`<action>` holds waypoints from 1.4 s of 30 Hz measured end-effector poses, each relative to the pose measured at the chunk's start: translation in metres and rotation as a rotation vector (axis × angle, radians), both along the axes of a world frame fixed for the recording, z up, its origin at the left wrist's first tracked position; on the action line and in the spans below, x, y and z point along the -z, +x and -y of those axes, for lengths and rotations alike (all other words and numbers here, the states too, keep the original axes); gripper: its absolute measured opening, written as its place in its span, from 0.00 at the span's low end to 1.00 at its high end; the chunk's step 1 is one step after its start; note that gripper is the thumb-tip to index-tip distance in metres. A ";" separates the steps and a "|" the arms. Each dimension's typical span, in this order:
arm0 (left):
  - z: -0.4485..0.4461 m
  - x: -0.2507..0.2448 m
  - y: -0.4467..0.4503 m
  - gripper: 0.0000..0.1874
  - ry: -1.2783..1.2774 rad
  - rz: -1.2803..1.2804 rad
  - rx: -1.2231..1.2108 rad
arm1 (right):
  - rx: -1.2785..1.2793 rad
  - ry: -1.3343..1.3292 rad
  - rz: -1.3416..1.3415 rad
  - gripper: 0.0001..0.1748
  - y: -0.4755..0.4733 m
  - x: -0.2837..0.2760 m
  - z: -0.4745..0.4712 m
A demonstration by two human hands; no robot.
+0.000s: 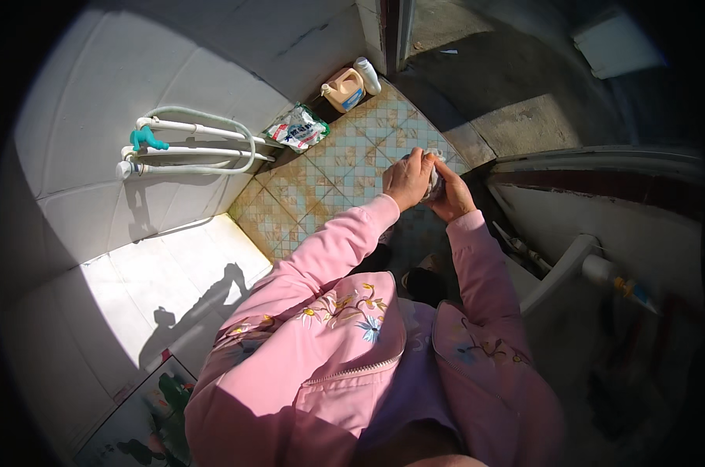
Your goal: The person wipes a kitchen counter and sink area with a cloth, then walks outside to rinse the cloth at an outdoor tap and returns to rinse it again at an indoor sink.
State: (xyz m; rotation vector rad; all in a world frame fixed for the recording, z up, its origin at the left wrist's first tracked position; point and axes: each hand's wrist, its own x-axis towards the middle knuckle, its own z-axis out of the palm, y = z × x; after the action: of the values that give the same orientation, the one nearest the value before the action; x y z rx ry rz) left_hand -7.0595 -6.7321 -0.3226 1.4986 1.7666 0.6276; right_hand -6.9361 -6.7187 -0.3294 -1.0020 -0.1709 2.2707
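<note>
My left hand and my right hand are closed around a greyish-white stringy bundle, held out in front of me above the tiled floor. It could be cloth or cord; most of it is covered by my fingers. A little of the bundle shows between the palms, and pale loops stick out above my fingertips. Both hands press close together, the left on the near-left side and the right on the other. Pink sleeves reach to both wrists.
White pipes with a teal tap and a pale hose run along the left wall. A printed plastic bag, a peach jug and a white bottle stand in the far corner. Beyond the doorway lies concrete.
</note>
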 end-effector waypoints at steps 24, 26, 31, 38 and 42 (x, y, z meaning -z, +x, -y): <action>-0.250 0.303 -0.343 0.08 0.049 -0.215 -0.277 | 0.088 -0.032 0.211 0.19 -0.222 0.314 -0.217; -0.276 0.331 -0.361 0.12 0.061 -0.287 -0.094 | 0.081 -0.027 0.207 0.21 -0.251 0.364 -0.217; -0.316 0.385 -0.392 0.17 -0.189 -0.339 0.218 | 0.165 -0.051 0.187 0.26 -0.329 0.473 -0.222; -0.321 0.424 -0.408 0.13 -0.368 0.161 0.038 | 0.230 -0.080 0.226 0.28 -0.382 0.531 -0.230; -0.315 0.432 -0.406 0.12 -0.451 0.390 -0.133 | 0.274 -0.096 0.239 0.30 -0.384 0.521 -0.234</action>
State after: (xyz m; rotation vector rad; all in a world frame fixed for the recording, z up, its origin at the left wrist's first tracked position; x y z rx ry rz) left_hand -7.4650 -6.4168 -0.7551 0.8908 1.5756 0.5021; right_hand -7.3200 -6.4843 -0.8502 -1.2649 -0.0218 1.9240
